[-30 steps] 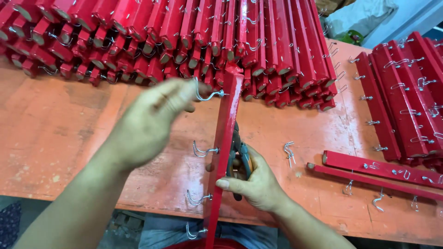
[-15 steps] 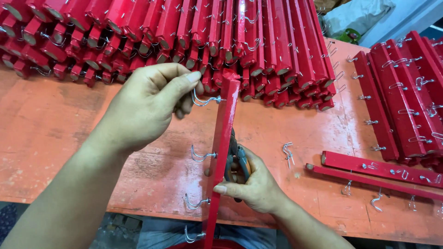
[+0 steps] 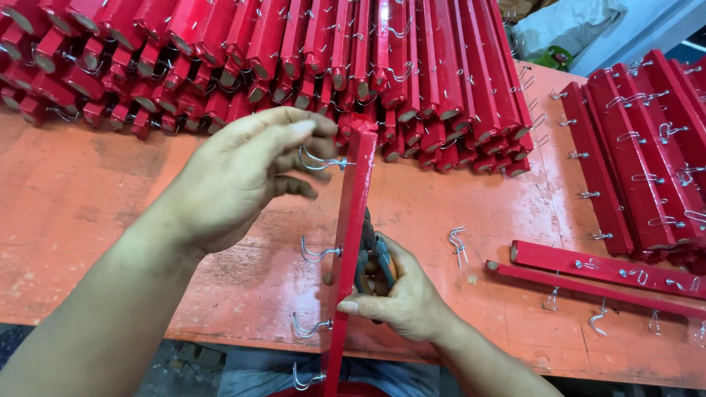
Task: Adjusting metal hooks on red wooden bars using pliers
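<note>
Not much has shifted since half a second ago: the left hand (image 3: 243, 173) has drifted a touch lower and its fingers now pinch the top metal hook (image 3: 321, 162) screwed into the red wooden bar (image 3: 349, 250). The bar stands nearly upright over the orange table (image 3: 88, 242). The right hand (image 3: 401, 298) grips the bar lower down, with pliers (image 3: 373, 261) tucked in its clenched fingers. Stacked red bars (image 3: 294, 51) lie behind.

The red-painted bar (image 3: 351, 242) looks glossy, its hooks (image 3: 318, 252) are shiny bare metal, and the orange worktop (image 3: 88, 220) is matt and scuffed.
</note>
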